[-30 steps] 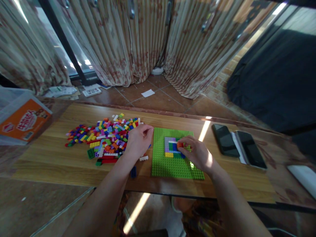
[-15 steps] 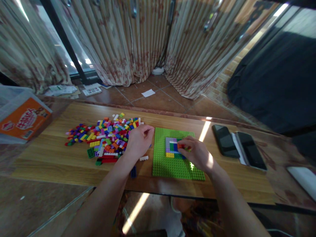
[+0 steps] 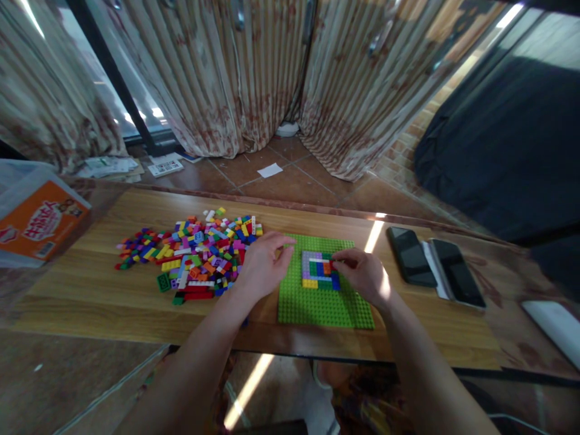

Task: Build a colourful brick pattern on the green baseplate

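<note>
A green studded baseplate (image 3: pixel 317 305) lies on the wooden table (image 3: pixel 90 290), with a small flat patch of coloured bricks (image 3: pixel 317 270) built on its far half. My right hand (image 3: pixel 365 275) rests on the plate beside that patch, fingertips pinched at an orange brick on its right edge. My left hand (image 3: pixel 263 263) lies at the plate's left edge, fingers stretched out over its corner, holding nothing I can see. A heap of loose coloured bricks (image 3: pixel 190 254) spreads just left of that hand.
Two dark phones (image 3: pixel 430 263) lie on the table to the right of the plate. An orange-labelled clear box (image 3: pixel 34 220) sits at the far left. A white object (image 3: pixel 553 323) lies at the right edge. Curtains and tiled floor are beyond the table.
My left hand has slid right from the brick heap and its fingers have stretched onto the plate's corner. My right hand has shifted slightly toward the brick patch.
</note>
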